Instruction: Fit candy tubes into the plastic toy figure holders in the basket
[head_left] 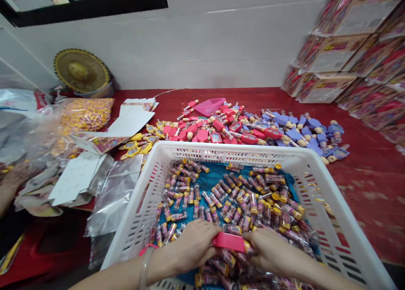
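Pink plastic case (228,242) is grasped from both ends by the left hand (190,245) and the right hand (272,250), held over small candy tubes (228,201) heaped on blue lining (209,176) in a white plastic basket (202,146). Loose pink cases (202,132) and purple cases (300,132) are piled beyond it on the red desk (363,172).

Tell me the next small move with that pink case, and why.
Probably press the candy tube fully into the pink plastic case. The left hand grips the case, the right hand closes around its other end, and the tube's end appears to stick out there, above the white plastic basket.
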Demonstrator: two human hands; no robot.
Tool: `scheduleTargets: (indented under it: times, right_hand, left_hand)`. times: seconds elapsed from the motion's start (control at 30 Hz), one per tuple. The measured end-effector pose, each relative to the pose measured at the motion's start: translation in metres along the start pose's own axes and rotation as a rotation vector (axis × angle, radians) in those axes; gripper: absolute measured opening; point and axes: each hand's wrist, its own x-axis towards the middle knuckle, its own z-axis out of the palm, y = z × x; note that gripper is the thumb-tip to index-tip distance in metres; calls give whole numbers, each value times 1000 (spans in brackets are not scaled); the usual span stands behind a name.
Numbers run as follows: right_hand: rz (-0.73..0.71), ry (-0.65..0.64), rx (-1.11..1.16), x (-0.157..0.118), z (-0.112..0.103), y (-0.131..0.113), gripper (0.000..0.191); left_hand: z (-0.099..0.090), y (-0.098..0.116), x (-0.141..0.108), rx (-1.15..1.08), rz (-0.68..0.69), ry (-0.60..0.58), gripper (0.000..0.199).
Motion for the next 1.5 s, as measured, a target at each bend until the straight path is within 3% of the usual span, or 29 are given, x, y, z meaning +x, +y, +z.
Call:
scheduleTargets:
  times: [0.07,0.13,0.2,0.23,0.3,0.33,0.4,0.47,0.53,0.6,0.67,0.73,0.8,0.83,0.9,0.97,1.03,1.1,1.17,1.27,1.33,1.37,1.5]
  right_hand:
    - [-4,184,-99,4,-4,2,18]
    - [-71,465,-266,8,-7,4,24]
    - [-151,676,-397,11,-8,6,27]
    - [-167,723,-422,11,-8,6,28]
    - [-123,662,-378,9,-8,5,28]
    - [-75,562,-321,7,-8,4,26]
    - [9,299,-173,1,-8,1,21]
    - [18,58,-23,-3,-10,-2,13]
    - [-12,-37,69,-4,-11,-3,11]
    - [-13,52,14,-1,-11,0,16]
    - [-20,285,-176,5,-10,5,20]
    - [-77,519,-369,9,-9,9,21]
    - [-139,634,-442,10,-9,7,20]
    - [-133,622,-425,9,-9,5,19]
    - [-47,446,-296,5,-10,-1,17]
    - [41,132,-87,0,-13,-6,11]
    - [57,-109,82,-2,-15,-8,6]
    - [50,-98,67,0,-15,-7,6]
    - [29,123,-127,4,-9,-4,14]
    - [-115,442,-378,9,3,-2,20]
    - [-132,471,-368,9,6,-4,24]
    - [-77,416,-320,9,5,-6,24]
    - [112,7,-2,7,-12,-10,9]
  left_hand:
    - [-4,-2,5,-167,-120,-8,41]
    - [-6,-6,11,-523,-340,-81,51]
    - [-5,-8,16,-853,-571,-263,62]
    - [-4,-9,16,-954,-654,-366,67]
    - [1,-9,14,-1022,-691,-494,66]
    - [4,-8,11,-984,-627,-487,60]
    - [7,-6,5,-725,-367,-338,42]
    - [7,-6,1,-306,-80,-123,30]
    - [2,-6,2,14,106,32,32]
    - [-5,-8,6,21,110,94,36]
    - [-12,-8,10,-259,-37,14,44]
    - [-16,-8,13,-657,-254,-207,49]
    - [-14,-8,12,-945,-433,-449,54]
    - [-11,-8,11,-989,-472,-516,57]
    - [-5,-6,8,-831,-393,-482,50]
    - [-1,-3,5,-415,-153,-295,33]
    - [-1,-1,4,-18,55,-104,34]
    - [-5,1,4,95,110,-20,40]
    - [-11,2,6,-108,1,-60,49]
    - [-19,4,7,-556,-278,-380,55]
    - [-18,4,7,-597,-301,-529,48]
    - [-16,3,7,-500,-242,-487,45]
    - [-5,-1,8,109,85,-16,35]
